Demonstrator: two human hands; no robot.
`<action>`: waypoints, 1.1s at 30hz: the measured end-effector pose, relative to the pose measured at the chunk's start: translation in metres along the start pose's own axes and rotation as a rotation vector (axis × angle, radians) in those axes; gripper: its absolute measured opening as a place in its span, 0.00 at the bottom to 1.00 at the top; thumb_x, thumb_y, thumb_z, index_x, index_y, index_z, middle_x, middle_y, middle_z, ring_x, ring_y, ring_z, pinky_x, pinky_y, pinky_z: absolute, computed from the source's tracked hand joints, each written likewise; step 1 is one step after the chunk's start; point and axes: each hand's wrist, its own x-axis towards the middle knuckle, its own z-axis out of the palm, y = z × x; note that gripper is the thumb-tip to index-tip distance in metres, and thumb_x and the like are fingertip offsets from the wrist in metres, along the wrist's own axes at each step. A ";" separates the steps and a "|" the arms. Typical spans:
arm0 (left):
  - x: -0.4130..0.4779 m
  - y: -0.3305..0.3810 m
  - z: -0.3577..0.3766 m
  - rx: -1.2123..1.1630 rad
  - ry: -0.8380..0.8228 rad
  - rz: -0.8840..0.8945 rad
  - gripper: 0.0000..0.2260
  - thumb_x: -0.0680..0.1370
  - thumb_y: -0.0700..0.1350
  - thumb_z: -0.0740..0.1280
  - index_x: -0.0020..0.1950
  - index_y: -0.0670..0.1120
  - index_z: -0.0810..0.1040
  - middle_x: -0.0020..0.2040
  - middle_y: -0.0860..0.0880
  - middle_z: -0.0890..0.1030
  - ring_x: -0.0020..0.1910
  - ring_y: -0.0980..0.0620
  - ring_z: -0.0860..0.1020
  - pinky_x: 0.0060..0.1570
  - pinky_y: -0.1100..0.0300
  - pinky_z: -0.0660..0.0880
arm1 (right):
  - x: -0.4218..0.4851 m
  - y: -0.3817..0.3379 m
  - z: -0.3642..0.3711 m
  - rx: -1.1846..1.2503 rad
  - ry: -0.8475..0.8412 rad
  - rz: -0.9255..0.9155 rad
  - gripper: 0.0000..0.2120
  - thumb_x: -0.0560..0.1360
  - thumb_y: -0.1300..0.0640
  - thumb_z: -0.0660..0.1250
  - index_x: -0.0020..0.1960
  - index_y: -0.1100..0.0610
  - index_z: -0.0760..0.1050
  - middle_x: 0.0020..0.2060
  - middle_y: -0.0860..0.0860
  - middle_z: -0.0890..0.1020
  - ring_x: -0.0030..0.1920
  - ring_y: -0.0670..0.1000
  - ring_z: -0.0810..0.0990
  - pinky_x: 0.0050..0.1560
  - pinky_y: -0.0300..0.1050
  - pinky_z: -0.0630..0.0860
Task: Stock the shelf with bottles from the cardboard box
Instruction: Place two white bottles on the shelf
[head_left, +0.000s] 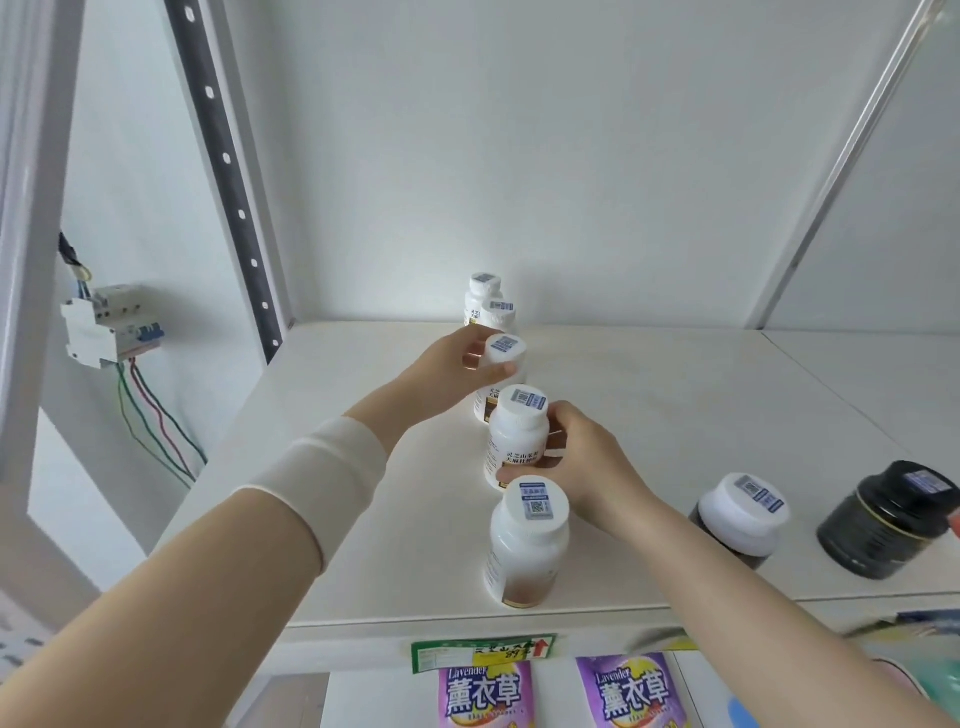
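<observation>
Here the white shelf board (675, 415) carries a single file of five white-capped pill bottles (498, 312), running from the back wall to the front edge. A white-lidded dark jar (740, 519) and a black jar (888, 514) stand well apart to the right. The cardboard box is out of view. The left hand (457, 364) curls its grip round the cap of the third bottle (505, 349). The right hand (587, 462) wraps its grip round the body of the fourth bottle (517, 436), just behind the front bottle (527, 545). Both held bottles are upright and seemingly resting on the board. The step looks like setting down and straightening the row. Next, I judge, both grips must loosen without tipping the close neighbours, then fetch more from the box.
</observation>
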 end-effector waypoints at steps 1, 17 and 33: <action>-0.001 0.002 0.000 0.003 0.000 -0.010 0.19 0.77 0.47 0.68 0.66 0.48 0.70 0.55 0.52 0.77 0.50 0.57 0.75 0.46 0.72 0.70 | 0.000 -0.001 0.000 -0.005 -0.015 0.004 0.24 0.63 0.56 0.78 0.52 0.49 0.68 0.48 0.45 0.78 0.52 0.49 0.80 0.51 0.40 0.74; -0.145 0.093 -0.052 1.259 0.250 -0.149 0.20 0.80 0.51 0.60 0.70 0.47 0.66 0.64 0.46 0.73 0.64 0.45 0.72 0.58 0.53 0.69 | -0.072 -0.088 -0.051 -0.653 0.084 -0.348 0.28 0.75 0.48 0.64 0.71 0.56 0.62 0.68 0.55 0.67 0.68 0.55 0.67 0.63 0.47 0.66; -0.460 -0.039 -0.123 1.366 0.281 -0.737 0.15 0.81 0.49 0.58 0.66 0.45 0.67 0.60 0.47 0.75 0.59 0.47 0.75 0.53 0.56 0.70 | -0.210 -0.131 0.212 -0.965 -0.288 -0.982 0.23 0.79 0.49 0.58 0.70 0.58 0.62 0.67 0.55 0.68 0.66 0.57 0.67 0.66 0.51 0.65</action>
